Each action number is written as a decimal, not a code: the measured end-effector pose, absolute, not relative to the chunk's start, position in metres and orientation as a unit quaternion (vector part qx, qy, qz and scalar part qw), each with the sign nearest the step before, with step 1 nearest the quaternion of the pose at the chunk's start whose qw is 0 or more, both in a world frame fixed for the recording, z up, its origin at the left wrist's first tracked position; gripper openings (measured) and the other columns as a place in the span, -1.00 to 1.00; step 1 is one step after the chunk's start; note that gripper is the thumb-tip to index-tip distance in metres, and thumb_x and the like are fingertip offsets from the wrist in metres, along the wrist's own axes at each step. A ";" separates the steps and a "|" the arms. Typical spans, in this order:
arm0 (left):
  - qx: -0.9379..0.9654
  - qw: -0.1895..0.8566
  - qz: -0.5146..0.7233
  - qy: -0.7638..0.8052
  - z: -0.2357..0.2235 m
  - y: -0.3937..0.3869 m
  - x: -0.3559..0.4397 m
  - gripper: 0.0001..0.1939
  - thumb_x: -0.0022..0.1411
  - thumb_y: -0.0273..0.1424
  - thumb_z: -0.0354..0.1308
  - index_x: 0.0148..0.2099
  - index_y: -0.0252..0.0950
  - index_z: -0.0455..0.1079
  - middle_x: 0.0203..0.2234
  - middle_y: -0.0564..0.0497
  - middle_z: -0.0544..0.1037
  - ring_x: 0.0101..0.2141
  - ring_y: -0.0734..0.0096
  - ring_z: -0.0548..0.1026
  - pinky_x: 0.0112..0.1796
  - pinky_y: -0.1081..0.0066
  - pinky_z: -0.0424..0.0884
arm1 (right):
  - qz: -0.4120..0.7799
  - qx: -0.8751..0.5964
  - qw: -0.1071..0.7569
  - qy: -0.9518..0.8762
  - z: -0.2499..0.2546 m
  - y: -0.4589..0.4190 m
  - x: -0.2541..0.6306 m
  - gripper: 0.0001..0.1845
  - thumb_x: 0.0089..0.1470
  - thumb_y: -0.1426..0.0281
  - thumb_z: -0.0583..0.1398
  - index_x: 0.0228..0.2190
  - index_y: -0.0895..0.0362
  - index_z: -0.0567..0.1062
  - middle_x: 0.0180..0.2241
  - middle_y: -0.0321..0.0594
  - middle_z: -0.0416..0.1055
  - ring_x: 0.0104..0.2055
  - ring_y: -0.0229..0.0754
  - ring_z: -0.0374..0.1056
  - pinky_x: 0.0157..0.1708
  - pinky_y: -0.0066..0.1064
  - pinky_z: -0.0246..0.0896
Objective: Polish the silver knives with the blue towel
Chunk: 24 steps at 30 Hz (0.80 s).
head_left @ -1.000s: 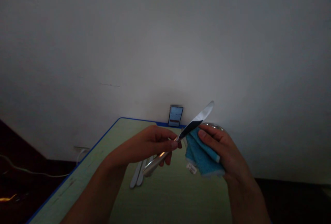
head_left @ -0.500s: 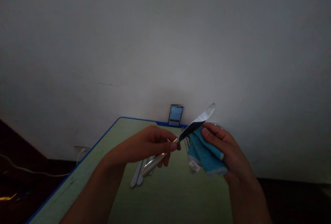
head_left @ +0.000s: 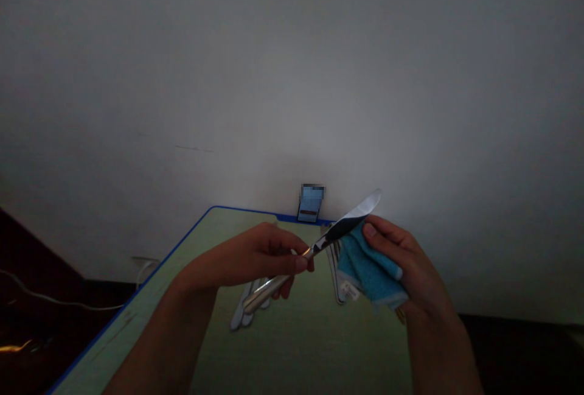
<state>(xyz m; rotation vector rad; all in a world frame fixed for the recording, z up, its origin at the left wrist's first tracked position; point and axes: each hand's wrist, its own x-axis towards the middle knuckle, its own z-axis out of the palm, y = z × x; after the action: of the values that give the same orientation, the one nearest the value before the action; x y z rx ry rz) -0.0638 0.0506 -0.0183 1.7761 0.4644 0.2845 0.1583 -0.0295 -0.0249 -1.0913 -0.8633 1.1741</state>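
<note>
Two bare hands above one table, seen from the head. The left hand (head_left: 269,255) is closed around one metal knife (head_left: 320,243), its thumb and fingers pinching near the point where handle meets blade. The knife is held clear of the table, tilted, with the handle end low at left and the rounded blade tip high at right. The right hand (head_left: 404,255) grips one blue cloth (head_left: 370,270), folded and hanging in pleats, with one white label (head_left: 350,290) at its lower left corner; the cloth's upper edge lies just beside the blade, and whether the two touch cannot be told. On the table (head_left: 292,346), pale green with a blue rim, lie two groups of cutlery: at left, at least two handles (head_left: 239,311), partly hidden by the left hand and knife; at right, at least two slender pieces (head_left: 335,276), partly covered by the cloth. One phone (head_left: 311,205) stands upright at the far edge, near one plain wall (head_left: 292,90). One white cable (head_left: 73,304) runs at lower left.
</note>
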 end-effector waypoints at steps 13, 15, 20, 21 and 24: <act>0.772 0.593 0.100 0.206 -0.020 0.055 -0.069 -0.73 0.22 -0.21 0.11 -0.21 -0.31 0.46 -0.65 0.09 0.49 -0.65 0.55 0.42 -0.56 0.59 0.33 | 0.506 -0.476 0.629 -0.350 -0.021 -0.029 0.159 -0.70 -0.17 0.27 0.37 -0.29 0.02 0.60 -0.43 -0.28 0.53 -0.47 -0.30 0.36 -0.47 -0.49 0.27; 0.776 0.589 0.099 0.204 -0.020 0.055 -0.070 -0.72 0.22 -0.21 0.11 -0.21 -0.32 0.47 -0.66 0.09 0.48 -0.65 0.55 0.41 -0.56 0.59 0.33 | 0.508 -0.473 0.630 -0.349 -0.020 -0.029 0.160 -0.69 -0.17 0.28 0.37 -0.28 0.02 0.60 -0.44 -0.28 0.53 -0.48 -0.31 0.36 -0.49 -0.50 0.27; 0.782 0.582 0.100 0.199 -0.022 0.057 -0.072 -0.74 0.22 -0.23 0.12 -0.21 -0.33 0.47 -0.65 0.08 0.48 -0.64 0.56 0.42 -0.56 0.61 0.32 | 0.504 -0.474 0.629 -0.355 -0.022 -0.029 0.164 -0.67 -0.14 0.27 0.35 -0.24 0.00 0.58 -0.38 -0.27 0.55 -0.43 -0.26 0.40 -0.45 -0.47 0.31; 0.783 0.582 0.101 0.196 -0.022 0.058 -0.073 -0.74 0.22 -0.24 0.12 -0.21 -0.33 0.47 -0.65 0.08 0.48 -0.64 0.57 0.42 -0.56 0.61 0.32 | 0.503 -0.474 0.628 -0.358 -0.022 -0.028 0.164 -0.67 -0.13 0.26 0.34 -0.23 0.00 0.58 -0.36 -0.27 0.55 -0.41 -0.25 0.41 -0.44 -0.46 0.31; 0.789 0.576 0.101 0.191 -0.022 0.059 -0.074 -0.75 0.23 -0.25 0.12 -0.22 -0.33 0.48 -0.66 0.08 0.48 -0.63 0.57 0.43 -0.55 0.61 0.32 | 0.496 -0.475 0.629 -0.363 -0.023 -0.028 0.165 -0.67 -0.13 0.25 0.34 -0.23 -0.01 0.58 -0.32 -0.26 0.56 -0.39 -0.21 0.43 -0.40 -0.41 0.34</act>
<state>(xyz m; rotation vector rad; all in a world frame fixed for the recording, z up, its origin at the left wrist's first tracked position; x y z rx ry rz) -0.0737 0.0592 -0.0224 1.8465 0.4467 0.2361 0.1648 -0.0275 -0.0226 -1.0882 -0.8315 1.1371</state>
